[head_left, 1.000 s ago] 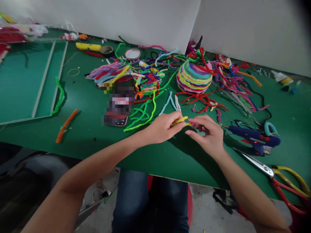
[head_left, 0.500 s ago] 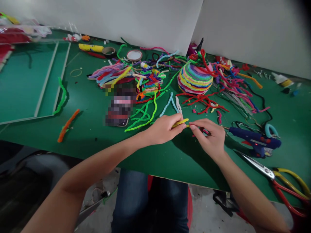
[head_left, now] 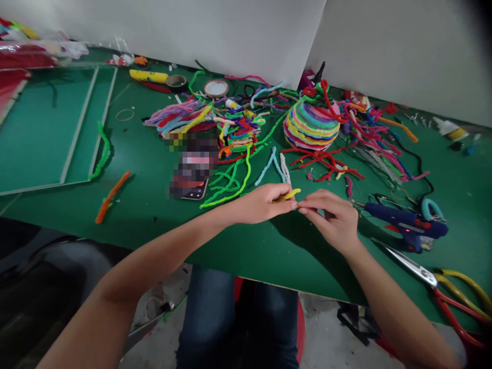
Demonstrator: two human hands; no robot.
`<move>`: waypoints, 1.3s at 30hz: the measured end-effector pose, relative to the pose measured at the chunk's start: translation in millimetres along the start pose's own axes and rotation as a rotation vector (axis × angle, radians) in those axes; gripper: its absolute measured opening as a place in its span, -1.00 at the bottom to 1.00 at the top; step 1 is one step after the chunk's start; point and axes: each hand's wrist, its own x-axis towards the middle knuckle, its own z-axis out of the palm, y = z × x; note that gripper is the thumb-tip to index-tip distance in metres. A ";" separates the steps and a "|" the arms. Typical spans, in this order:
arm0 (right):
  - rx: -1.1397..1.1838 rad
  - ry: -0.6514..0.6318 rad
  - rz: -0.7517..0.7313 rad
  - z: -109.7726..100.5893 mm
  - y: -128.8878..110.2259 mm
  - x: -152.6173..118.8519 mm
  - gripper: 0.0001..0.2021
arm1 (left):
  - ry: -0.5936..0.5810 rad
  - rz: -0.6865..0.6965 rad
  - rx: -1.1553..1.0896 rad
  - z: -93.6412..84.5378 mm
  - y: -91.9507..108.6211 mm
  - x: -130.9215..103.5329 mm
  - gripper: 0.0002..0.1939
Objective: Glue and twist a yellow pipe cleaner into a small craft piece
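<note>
A: Where is the yellow pipe cleaner (head_left: pixel 287 195)?

B: I see it near the green table's (head_left: pixel 269 251) near edge, pinched in the left hand (head_left: pixel 261 203); the right hand (head_left: pixel 333 218) pinches its right end. A blue glue gun (head_left: pixel 403 224) lies right.

Bare green surface (head_left: pixel 269 251) at 6 o'clock of the hands; pipe-cleaner pile (head_left: pixel 238 123) blocks 12, glue gun (head_left: pixel 403 225) blocks 3.
</note>
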 end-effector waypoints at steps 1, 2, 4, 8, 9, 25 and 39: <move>0.009 -0.001 0.022 0.3 -0.1 -0.4 -0.85 | -0.003 -0.002 -0.005 -0.2 0.5 0.0 -0.81; 0.011 0.000 0.044 0.6 -0.2 -0.8 -0.86 | 0.000 -0.003 -0.007 -0.2 0.7 0.1 -0.81; -0.007 0.010 0.084 1.4 -0.1 -1.7 -0.85 | 0.015 -0.013 -0.008 0.6 0.5 0.2 -0.78; -0.168 0.051 -0.059 2.8 3.0 -2.9 -0.80 | 0.043 -0.037 -0.024 2.4 -1.5 0.6 -0.76; -0.224 0.062 -0.131 3.0 4.5 -3.1 -0.81 | 0.046 -0.036 -0.026 2.5 -1.9 0.8 -0.76; -0.595 0.045 -0.464 -3.9 8.9 -3.3 -0.84 | -0.030 -0.177 -0.182 1.7 13.7 1.6 -0.84; -0.356 0.018 -0.240 -2.3 9.0 -3.0 -0.77 | -0.002 -0.132 -0.152 2.5 14.9 0.6 -0.84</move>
